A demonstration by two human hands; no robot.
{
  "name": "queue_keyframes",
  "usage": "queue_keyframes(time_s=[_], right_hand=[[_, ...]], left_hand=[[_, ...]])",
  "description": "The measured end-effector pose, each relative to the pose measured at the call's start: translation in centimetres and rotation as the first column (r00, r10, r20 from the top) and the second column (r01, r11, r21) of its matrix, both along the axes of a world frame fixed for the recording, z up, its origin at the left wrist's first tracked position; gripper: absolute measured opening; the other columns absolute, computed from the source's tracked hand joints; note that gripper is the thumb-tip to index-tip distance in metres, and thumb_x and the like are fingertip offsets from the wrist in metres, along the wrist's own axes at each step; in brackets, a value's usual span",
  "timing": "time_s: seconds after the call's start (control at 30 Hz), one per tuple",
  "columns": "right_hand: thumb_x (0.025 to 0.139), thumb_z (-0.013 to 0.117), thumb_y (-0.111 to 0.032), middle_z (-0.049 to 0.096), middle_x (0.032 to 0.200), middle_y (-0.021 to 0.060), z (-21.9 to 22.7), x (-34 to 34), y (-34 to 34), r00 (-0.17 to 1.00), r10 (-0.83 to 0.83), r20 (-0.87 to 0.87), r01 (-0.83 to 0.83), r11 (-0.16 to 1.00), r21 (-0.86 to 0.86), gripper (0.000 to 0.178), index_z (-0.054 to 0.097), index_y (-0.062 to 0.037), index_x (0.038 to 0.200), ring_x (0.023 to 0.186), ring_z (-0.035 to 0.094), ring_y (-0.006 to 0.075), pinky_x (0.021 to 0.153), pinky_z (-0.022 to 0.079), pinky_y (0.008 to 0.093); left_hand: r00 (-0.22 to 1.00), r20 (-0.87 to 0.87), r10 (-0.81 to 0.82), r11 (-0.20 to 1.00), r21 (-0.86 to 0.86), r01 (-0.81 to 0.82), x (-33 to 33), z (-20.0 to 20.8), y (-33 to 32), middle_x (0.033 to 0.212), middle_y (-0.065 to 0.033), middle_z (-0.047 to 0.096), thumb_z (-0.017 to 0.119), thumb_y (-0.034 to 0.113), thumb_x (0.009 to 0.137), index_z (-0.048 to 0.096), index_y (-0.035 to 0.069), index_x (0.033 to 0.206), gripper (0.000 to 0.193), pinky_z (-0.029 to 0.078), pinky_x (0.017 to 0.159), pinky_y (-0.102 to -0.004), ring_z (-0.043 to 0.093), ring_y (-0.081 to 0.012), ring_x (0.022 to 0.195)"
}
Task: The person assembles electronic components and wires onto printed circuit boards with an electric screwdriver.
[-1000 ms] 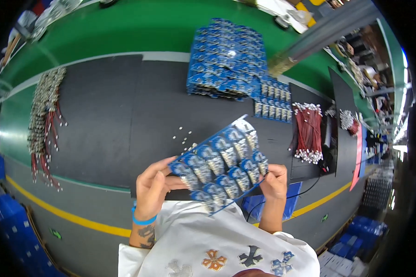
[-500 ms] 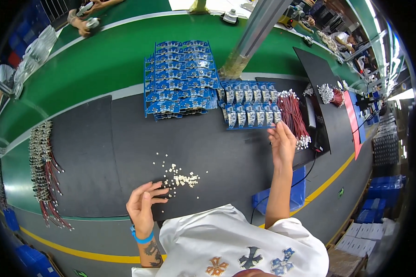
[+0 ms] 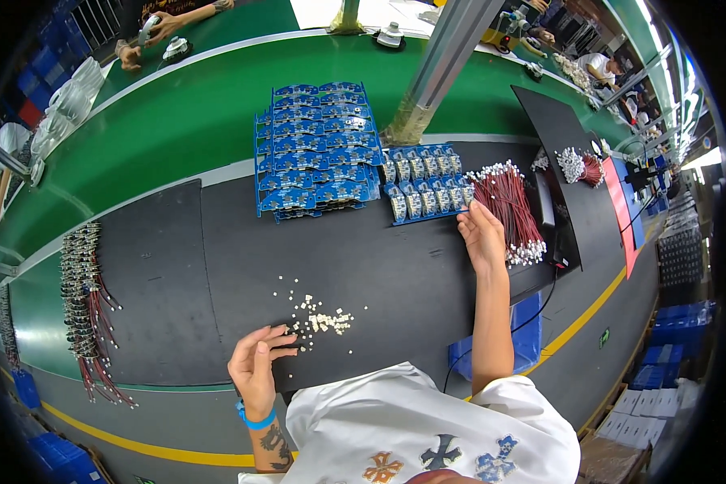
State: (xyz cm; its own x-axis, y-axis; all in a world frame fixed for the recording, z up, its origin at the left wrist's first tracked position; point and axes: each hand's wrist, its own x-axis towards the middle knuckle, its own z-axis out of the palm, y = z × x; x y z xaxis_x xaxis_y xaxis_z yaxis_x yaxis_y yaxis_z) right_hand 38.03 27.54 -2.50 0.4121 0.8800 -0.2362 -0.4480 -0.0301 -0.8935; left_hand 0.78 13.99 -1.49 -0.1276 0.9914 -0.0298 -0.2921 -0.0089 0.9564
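Observation:
My right hand [image 3: 484,238] pinches the near right corner of a blue circuit board panel [image 3: 415,217], whose two rows of small boards carry pale components. That panel looks slightly tilted, its right end raised. Just left of it stands a tall stack of blue circuit board panels [image 3: 319,153]. My left hand [image 3: 256,367], with a blue wristband, hovers low over the black mat, its fingers stretched and apart. Its fingertips lie at the left side of a scattered pile of tiny white connectors [image 3: 324,323]. Nothing shows held in it.
Bundled dark red wires with white plugs [image 3: 508,210] lie right of the panel. Wired boards [image 3: 85,298] line the mat's left end. A metal post [image 3: 440,77] rises behind the stacks. A blue bin [image 3: 524,335] sits below the right edge. Another person's hands [image 3: 165,28] work across the green table.
The right end of the panel has lifted and shifted left with my right hand. My left hand keeps its place by the connectors. The whole view has shifted slightly.

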Motion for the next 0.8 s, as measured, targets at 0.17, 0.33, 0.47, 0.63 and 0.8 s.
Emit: queue_keyframes(time_s=[0.17,0.33,0.47,0.63,0.8], right_hand=[[0.086,0.058,-0.013,0.063,0.083,0.0092,-0.2,-0.1,0.5,1.0,0.004,0.002,-0.004,1.0,-0.009,0.017,0.058,0.001,0.096,0.071,0.062,0.0153,0.062,0.051,0.0243],[0.084,0.061,-0.014,0.063,0.074,0.0106,0.5,-1.5,0.9,0.925,-0.076,0.373,0.117,0.989,-0.088,0.025,0.059,0.0066,0.098,0.056,0.06,0.0144,0.051,0.049,0.0238],[0.082,0.063,-0.015,0.062,0.066,0.0111,0.4,-1.7,0.7,0.725,0.007,0.689,0.14,0.978,-0.157,0.028,0.06,0.0075,0.099,0.048,0.055,0.0138,0.044,0.045,0.0257],[0.072,0.071,-0.022,0.06,0.09,0.0147,1.2,-3.1,0.2,0.122,-0.121,0.985,0.064,0.991,0.114,0.04,0.061,0.0007,0.103,0.079,0.055,0.0252,0.068,0.044,0.0367],[0.066,0.076,-0.028,0.04,0.128,0.0183,1.0,-4.4,0.1,-0.215,-0.074,0.974,-0.174,0.984,0.036,0.056,0.057,-0.0074,0.113,0.122,0.03,0.0412,0.097,0.03,0.0469]], left_hand=[[1.0,-0.002,-0.006,1.0,-0.001,0.006,0.0,0.0,0.0,0.103,-0.0223,0.058,0.041,0.01,0.092,0.048,-0.005,0.11,0.024,0.055,0.068,-0.0354,0.062,-0.0287,0.086],[1.0,0.0,-0.006,1.0,0.005,0.006,0.0,-0.2,0.0,0.103,-0.0223,0.058,0.04,0.009,0.092,0.048,-0.005,0.11,0.024,0.055,0.068,-0.0352,0.062,-0.0284,0.086],[1.0,0.005,-0.004,1.0,0.006,0.004,0.0,-0.2,0.0,0.103,-0.0222,0.058,0.04,0.009,0.092,0.048,-0.005,0.11,0.024,0.055,0.067,-0.0347,0.062,-0.0283,0.086],[1.0,0.01,0.004,1.0,-0.004,-0.004,0.1,0.0,0.1,0.102,-0.0219,0.058,0.041,0.009,0.092,0.049,-0.005,0.11,0.024,0.055,0.066,-0.034,0.062,-0.0281,0.086],[1.0,0.017,0.0,1.0,0.001,0.0,-0.1,-0.2,0.1,0.102,-0.0217,0.058,0.041,0.009,0.092,0.049,-0.005,0.11,0.024,0.054,0.069,-0.0346,0.062,-0.0281,0.086]])
